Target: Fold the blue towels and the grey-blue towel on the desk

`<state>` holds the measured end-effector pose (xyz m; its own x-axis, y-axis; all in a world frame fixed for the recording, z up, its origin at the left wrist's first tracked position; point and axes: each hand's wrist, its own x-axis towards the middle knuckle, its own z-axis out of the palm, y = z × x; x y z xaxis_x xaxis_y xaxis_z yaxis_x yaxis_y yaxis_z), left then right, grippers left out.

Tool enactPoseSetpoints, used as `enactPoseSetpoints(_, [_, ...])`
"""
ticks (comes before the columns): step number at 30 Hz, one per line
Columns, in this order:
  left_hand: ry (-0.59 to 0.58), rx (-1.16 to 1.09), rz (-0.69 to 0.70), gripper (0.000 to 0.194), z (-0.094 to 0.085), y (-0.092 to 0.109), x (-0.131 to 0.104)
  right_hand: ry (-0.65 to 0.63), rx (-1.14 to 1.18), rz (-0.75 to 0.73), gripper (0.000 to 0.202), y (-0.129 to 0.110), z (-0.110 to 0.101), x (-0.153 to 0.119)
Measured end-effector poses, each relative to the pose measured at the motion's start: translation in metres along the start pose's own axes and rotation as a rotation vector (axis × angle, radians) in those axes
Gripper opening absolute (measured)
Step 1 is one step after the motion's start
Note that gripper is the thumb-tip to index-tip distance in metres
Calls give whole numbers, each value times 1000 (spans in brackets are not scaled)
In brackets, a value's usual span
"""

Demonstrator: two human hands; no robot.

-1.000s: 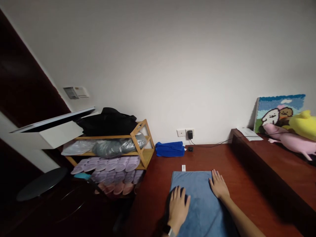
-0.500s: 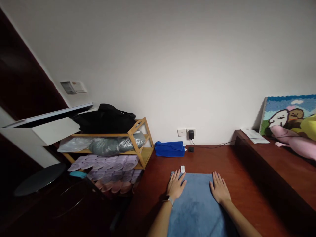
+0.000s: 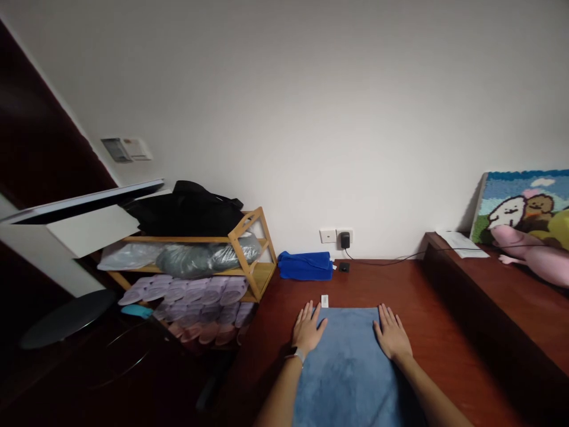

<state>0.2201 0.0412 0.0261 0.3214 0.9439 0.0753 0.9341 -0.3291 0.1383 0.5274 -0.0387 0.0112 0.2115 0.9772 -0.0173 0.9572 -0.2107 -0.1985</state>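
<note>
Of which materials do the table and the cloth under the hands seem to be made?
The table: perhaps varnished wood or laminate; it is reddish-brown with a soft sheen. The cloth: probably plush or microfibre, soft and matt; its surface shows darker, brushed-looking patches.

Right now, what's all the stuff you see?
Table: 1, brown, centre
Ledge: 1, brown, right
Cloth: 1, greyish blue, on table
Tag: 1, white, cloth's far edge
Folded fabric: 1, blue, table's back
Sockets: 2, white, centre
Corded plug: 1, black, right socket
Square: 1, black, below sockets
Paper: 1, white, ledge
Picture: 1, multicoloured, ledge
Toys: 2, pink and yellow, right
Rack: 1, tan, left
Bag: 1, black, atop rack
Plastic bundles: 2+, grey, rack
Slippers: many, lilac and pink, rack
Box: 1, white, left
Seat: 1, black, left
Unclear thing: 1, turquoise, near seat
Wall fixture: 1, grey, left
Watch: 1, silver, left wrist
Left hand: 1, cloth's left edge
Right hand: 1, cloth's right edge
</note>
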Motion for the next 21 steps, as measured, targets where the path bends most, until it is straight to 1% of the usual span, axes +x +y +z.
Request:
enactPoseSetpoints(3, [1,0,-19,77,1,2,1,6,-2,4,74,-1,-1,-1])
enactPoseSetpoints(7, [11,9,-36,79,2,4,4,10,21,10,74,-1,-1,-1])
enactPoseSetpoints(14, [-56,19,-70,81,-2,8,7,11,17,13,74,-2,0,0])
enactPoseSetpoints(17, [-68,11,-68,82,-6,5,8,9,23,14,74,-3,-3,-1])
enactPoseSetpoints(21, [-82,-8,-41,79,-16,0,14,-3,21,12,74,-4,-7,-1])
